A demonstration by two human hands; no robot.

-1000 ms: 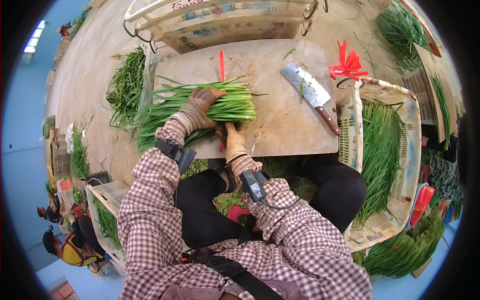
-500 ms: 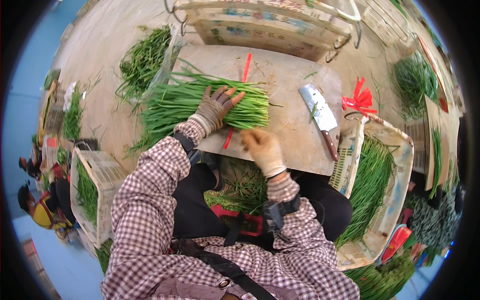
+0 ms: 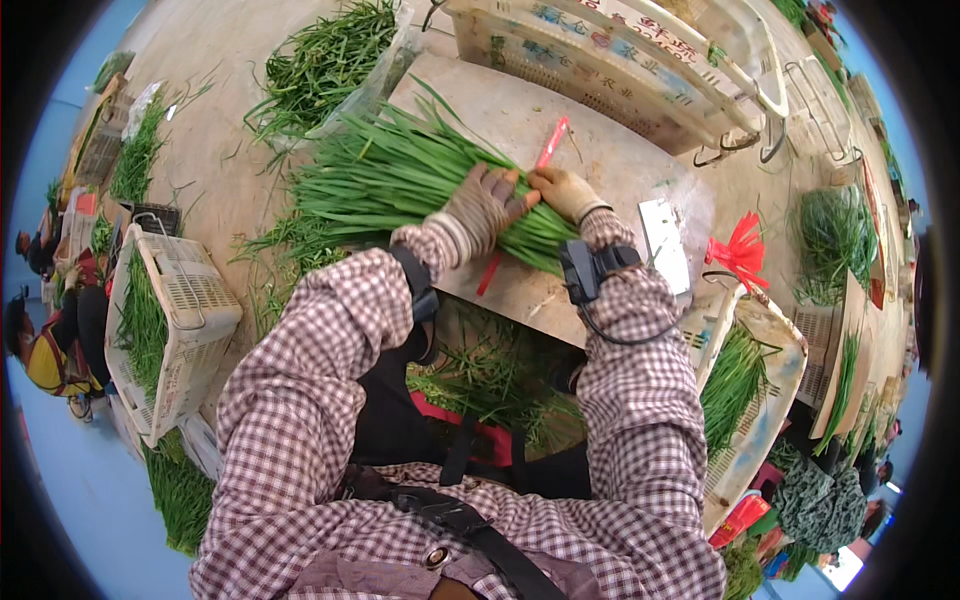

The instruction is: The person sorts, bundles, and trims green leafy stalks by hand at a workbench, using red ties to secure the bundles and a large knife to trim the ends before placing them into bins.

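A thick bunch of garlic chives lies across a low board, leaf tips to the left and pale cut ends to the right. My left hand, in a grey-brown glove, presses on the bunch with its fingers curled over it. My right hand, in a pale glove, is at the far side of the cut ends with its fingers drawn together. They meet the red strip that runs under the bunch; whether they pinch it is hidden. Right of that hand lies a cleaver, its handle hidden by my forearm.
Red ties hang at a crate of chives on the right. Another chive-filled crate is at left. Loose greens lie on plastic beyond the board. A large pale crate stands at the far edge. People sit far left.
My right hand has moved up and right, from the board's near side to the far side of the cut ends. My left hand stays on the bunch. The view has shifted and turned.
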